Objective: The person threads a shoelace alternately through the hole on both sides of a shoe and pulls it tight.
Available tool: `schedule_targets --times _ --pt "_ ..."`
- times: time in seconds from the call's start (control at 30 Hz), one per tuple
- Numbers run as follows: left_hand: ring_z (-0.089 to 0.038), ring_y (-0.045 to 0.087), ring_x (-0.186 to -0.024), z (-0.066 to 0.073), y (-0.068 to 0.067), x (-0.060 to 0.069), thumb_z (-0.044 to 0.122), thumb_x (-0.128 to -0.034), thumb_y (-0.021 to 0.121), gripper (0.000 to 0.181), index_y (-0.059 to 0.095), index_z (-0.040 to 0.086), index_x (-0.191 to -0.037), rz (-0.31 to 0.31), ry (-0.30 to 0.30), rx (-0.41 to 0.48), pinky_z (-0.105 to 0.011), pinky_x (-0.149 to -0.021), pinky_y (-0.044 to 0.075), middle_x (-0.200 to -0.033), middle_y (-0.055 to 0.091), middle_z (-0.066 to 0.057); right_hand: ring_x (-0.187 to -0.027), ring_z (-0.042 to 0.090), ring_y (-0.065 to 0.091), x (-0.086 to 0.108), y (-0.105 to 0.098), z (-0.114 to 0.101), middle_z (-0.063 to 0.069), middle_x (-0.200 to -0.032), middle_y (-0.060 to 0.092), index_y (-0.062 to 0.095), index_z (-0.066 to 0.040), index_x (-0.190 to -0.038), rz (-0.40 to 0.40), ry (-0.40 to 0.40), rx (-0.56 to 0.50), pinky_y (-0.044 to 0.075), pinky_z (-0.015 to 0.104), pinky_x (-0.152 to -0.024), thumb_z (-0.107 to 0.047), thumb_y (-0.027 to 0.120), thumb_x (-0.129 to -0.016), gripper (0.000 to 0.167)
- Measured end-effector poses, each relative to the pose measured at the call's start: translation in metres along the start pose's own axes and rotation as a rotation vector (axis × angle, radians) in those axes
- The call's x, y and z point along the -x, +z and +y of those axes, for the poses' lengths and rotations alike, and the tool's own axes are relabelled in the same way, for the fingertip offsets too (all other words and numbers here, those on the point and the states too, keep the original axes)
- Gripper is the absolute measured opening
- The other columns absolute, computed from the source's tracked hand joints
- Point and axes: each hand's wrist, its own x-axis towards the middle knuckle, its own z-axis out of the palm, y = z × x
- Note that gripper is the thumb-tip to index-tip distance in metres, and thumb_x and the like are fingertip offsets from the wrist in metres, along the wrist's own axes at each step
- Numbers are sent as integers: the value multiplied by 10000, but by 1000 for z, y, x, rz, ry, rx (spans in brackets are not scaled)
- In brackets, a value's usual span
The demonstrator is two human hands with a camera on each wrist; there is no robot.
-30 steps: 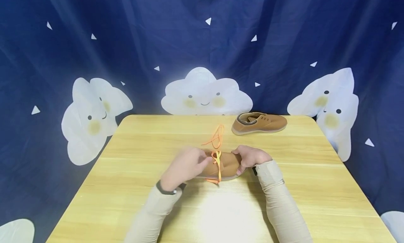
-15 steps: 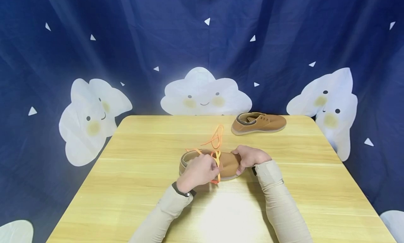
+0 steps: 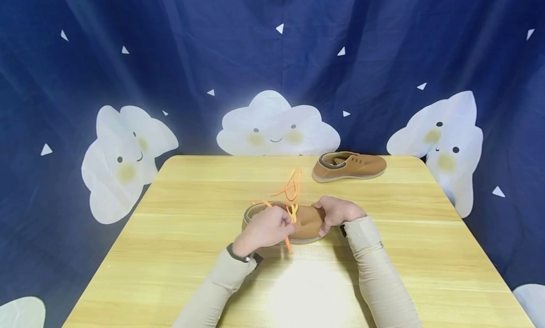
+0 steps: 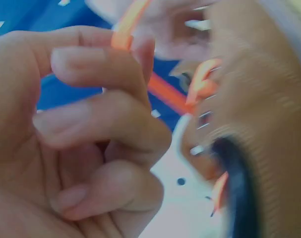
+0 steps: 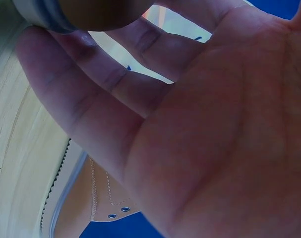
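Observation:
A brown shoe stands on the table, its toe to the right and its heel to the left. Orange lace runs through its eyelets. My left hand is over the shoe's opening beside the eyelets. In the left wrist view its curled fingers pinch a strand of the orange shoelace, which runs back to the eyelets. At the toe, my right hand grips the shoe, thumb and fingers on opposite sides. The toe shows at the top of the right wrist view.
A second brown shoe, with no lace in its eyelets, stands at the table's back right. Between the shoes a looped stretch of orange lace lies on the wooden table. A dark blue curtain hangs behind the table.
My left hand has moved right, from over the heel to beside the eyelets, uncovering the heel. The lace end on the near side has shifted. My right hand stays on the toe.

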Motion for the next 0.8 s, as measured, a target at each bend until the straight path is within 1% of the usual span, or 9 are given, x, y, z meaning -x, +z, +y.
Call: schedule_targets --times 0.13,0.23,0.37,0.47,0.53,0.6,0.63,0.73,0.8 --pt "-42 328 -448 -3 -23 7 196 -985 589 234 787 77 -944 -60 57 101 -188 -441 265 -549 485 118 -933 125 609 0 0 1 -9 -1014 722 722 -42 -1205 -1 -11 -13 513 324 -957 -3 919 -679 564" --pt "-45 287 -448 -6 -35 11 162 -986 549 268 789 46 -1007 -110 87 179 -196 -451 249 -574 513 73 -930 125 603 1 0 0 -7 -1009 718 723 -39 -1204 -1 -14 -24 508 320 -954 5 916 -678 563" --pt "0 315 -482 -8 -46 16 147 -998 516 283 785 78 -944 -155 106 259 -203 -471 270 -899 763 -83 -953 144 607 1 0 0 8 -1025 721 718 -33 -1222 -1 -3 -38 506 348 -986 14 914 -678 580" --pt "3 311 -450 -8 -52 20 163 -1014 507 297 787 125 -924 -166 124 273 -207 -475 294 -1205 758 -161 -1070 189 623 2 0 -1 57 -1138 732 686 4 -1290 6 4 -28 491 418 -1077 5 921 -672 661" --pt "-43 251 -395 -6 -56 23 169 -1018 507 296 789 141 -934 -170 135 283 -209 -452 271 -1137 781 -148 -1178 238 614 3 0 -2 108 -1245 717 647 35 -1343 13 10 -26 457 465 -1137 -4 928 -666 734" --pt "-44 251 -391 -3 -58 26 177 -1018 518 287 792 162 -935 -163 141 288 -210 -440 263 -1101 791 -88 -1263 285 593 4 0 -2 154 -1333 686 610 62 -1378 19 5 -18 431 498 -1167 -13 934 -660 792" --pt "-43 253 -393 -1 -59 28 177 -1019 520 285 792 167 -936 -162 144 293 -206 -438 257 -975 793 -57 -1292 302 580 4 0 -2 169 -1364 669 595 70 -1391 22 6 -22 421 505 -1176 -16 937 -657 815" --pt "-46 246 -421 3 -61 31 172 -1017 530 272 788 148 -933 -156 162 307 -205 -437 236 -652 659 23 -1308 326 577 5 0 -2 186 -1381 658 579 82 -1399 25 -1 -18 418 516 -1178 -21 942 -648 840" --pt "-45 255 -441 5 -61 33 168 -1019 531 269 786 137 -939 -150 176 310 -201 -447 240 -588 546 72 -1303 317 579 4 0 -1 178 -1375 662 577 80 -1403 28 4 -23 419 509 -1178 -24 944 -645 849"
